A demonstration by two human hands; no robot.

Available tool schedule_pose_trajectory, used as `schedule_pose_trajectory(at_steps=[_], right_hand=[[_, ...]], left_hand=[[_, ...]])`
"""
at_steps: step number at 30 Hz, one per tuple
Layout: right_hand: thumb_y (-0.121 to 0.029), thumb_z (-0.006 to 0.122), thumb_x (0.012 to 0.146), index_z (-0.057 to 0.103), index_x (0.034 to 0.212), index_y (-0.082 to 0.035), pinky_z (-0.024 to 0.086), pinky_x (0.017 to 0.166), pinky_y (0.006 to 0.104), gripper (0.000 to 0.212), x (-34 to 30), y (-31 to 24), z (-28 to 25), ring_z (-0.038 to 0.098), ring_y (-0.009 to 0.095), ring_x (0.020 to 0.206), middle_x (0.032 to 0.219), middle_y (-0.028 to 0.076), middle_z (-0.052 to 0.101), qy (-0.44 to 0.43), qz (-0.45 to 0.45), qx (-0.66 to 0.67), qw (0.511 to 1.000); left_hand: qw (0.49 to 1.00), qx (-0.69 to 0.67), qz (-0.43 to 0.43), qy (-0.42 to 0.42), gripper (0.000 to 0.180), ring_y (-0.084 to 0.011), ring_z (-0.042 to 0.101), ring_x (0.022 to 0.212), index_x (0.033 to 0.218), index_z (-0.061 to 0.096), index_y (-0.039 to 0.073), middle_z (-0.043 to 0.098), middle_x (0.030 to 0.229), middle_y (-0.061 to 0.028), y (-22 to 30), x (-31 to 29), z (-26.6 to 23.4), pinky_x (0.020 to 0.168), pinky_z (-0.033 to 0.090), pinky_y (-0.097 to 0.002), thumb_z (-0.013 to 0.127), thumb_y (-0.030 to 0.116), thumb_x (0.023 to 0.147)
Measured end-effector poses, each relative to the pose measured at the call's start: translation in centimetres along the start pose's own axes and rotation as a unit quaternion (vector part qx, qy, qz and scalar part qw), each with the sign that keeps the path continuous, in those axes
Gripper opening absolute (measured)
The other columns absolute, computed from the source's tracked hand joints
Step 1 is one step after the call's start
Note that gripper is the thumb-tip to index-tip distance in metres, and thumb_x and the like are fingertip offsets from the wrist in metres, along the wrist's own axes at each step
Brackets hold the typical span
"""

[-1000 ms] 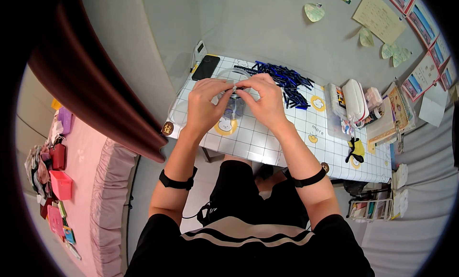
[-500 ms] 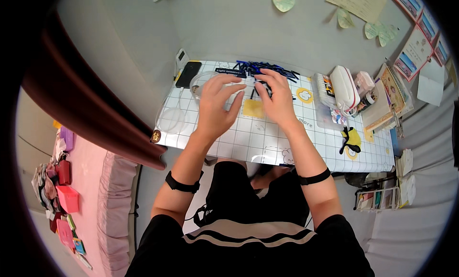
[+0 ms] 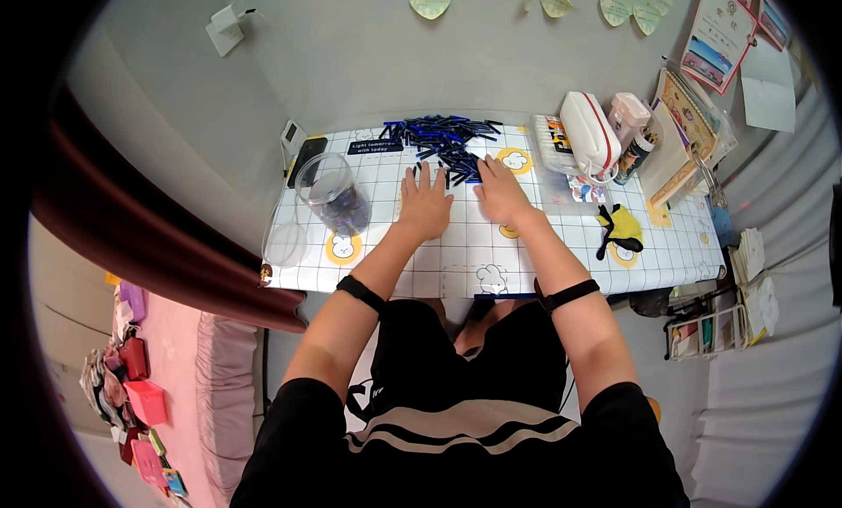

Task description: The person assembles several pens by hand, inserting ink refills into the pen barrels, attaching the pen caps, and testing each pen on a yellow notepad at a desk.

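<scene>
A loose pile of short dark blue and black tubes [image 3: 438, 135], resembling ink cartridges, lies along the back of the desk, with a part spreading toward me. My left hand [image 3: 425, 208] is open, palm down, its fingers spread and their tips at the near left edge of the tubes. On the other side, my right hand [image 3: 502, 194] rests with fingers extended, its tips beside the tubes' right edge. Neither hand visibly grasps anything. A clear round jar [image 3: 326, 182] stands left of my left hand, with dark blue pieces showing low inside it.
A round clear lid [image 3: 286, 245] lies at the desk's left side. Behind the jar are a black phone [image 3: 309, 150] and a dark lettered strip [image 3: 375, 147]. To the right sit a white pouch [image 3: 588, 133], a pencil holder [image 3: 635, 157] and a yellow-black cloth item [image 3: 621, 229].
Both hands have come down from above the desk to the near edges of the tubes, fingers stretched out. The view has shifted, and the jar shows more fully.
</scene>
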State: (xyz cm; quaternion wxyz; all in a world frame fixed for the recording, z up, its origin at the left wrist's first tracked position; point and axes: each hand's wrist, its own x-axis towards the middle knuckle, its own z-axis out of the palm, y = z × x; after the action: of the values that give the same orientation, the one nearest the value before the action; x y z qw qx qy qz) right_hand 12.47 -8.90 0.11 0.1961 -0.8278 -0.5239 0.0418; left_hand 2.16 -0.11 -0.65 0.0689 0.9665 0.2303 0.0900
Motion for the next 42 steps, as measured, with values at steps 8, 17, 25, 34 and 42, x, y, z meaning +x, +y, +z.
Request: schedule_pose_trajectory(at_steps=[8, 17, 25, 34, 42], right_hand=[[-0.010, 0.043, 0.075, 0.033, 0.109, 0.007, 0.022, 0.092, 0.0372, 0.039, -1.4, -1.2, 1.2, 0.028, 0.032, 0.109, 0.116, 0.022, 0.030, 0.054, -0.012, 0.020, 0.998], [-0.006, 0.050, 0.069, 0.045, 0.097, 0.004, 0.028, 0.087, 0.0363, 0.030, -3.4, -1.0, 3.1, 0.036, 0.032, 0.102, 0.107, 0.019, 0.040, 0.164, -0.060, 0.080, 0.981], [-0.006, 0.055, 0.064, 0.052, 0.082, 0.000, 0.035, 0.071, 0.0340, 0.019, -4.3, -1.4, 3.1, 0.043, 0.025, 0.080, 0.084, 0.011, 0.047, 0.306, -0.052, 0.048, 0.950], [-0.003, 0.053, 0.063, 0.052, 0.073, -0.002, 0.038, 0.063, 0.0324, 0.010, -3.9, -0.9, 3.1, 0.045, 0.025, 0.071, 0.074, 0.009, 0.046, 0.295, -0.088, 0.066, 0.949], [-0.003, 0.053, 0.063, 0.051, 0.074, -0.002, 0.038, 0.064, 0.0325, 0.011, -3.7, -1.1, 2.9, 0.045, 0.025, 0.071, 0.076, 0.009, 0.046, 0.301, -0.078, 0.055, 0.949]], left_hand=[[0.997, -0.040, 0.065, 0.027, 0.039, -0.0364, 0.024, 0.108, 0.111, 0.032, -0.005, 0.031, 0.116, -0.0206, -0.3, -0.9, 0.8, 0.091, 0.021, -0.0379, 0.038, 0.015, 0.078], [0.980, -0.146, 0.087, 0.105, 0.031, -0.0314, 0.034, 0.104, 0.104, 0.039, -0.004, 0.039, 0.110, -0.0176, 0.6, -3.2, 1.6, 0.086, 0.030, -0.0335, 0.039, 0.005, 0.075], [0.948, -0.244, 0.085, 0.187, 0.024, -0.0311, 0.043, 0.092, 0.092, 0.047, -0.003, 0.045, 0.099, -0.0162, 0.6, -4.4, 1.8, 0.077, 0.038, -0.0323, 0.040, -0.004, 0.069], [0.911, -0.330, 0.093, 0.228, 0.020, -0.0317, 0.046, 0.080, 0.084, 0.048, -0.003, 0.047, 0.088, -0.0160, 0.4, -3.7, 1.8, 0.069, 0.039, -0.0332, 0.044, -0.008, 0.065], [0.917, -0.263, 0.104, 0.282, 0.024, -0.0298, 0.044, 0.084, 0.083, 0.049, -0.001, 0.047, 0.086, -0.0143, 0.1, -3.2, 2.4, 0.073, 0.036, -0.0332, 0.045, -0.009, 0.061]])
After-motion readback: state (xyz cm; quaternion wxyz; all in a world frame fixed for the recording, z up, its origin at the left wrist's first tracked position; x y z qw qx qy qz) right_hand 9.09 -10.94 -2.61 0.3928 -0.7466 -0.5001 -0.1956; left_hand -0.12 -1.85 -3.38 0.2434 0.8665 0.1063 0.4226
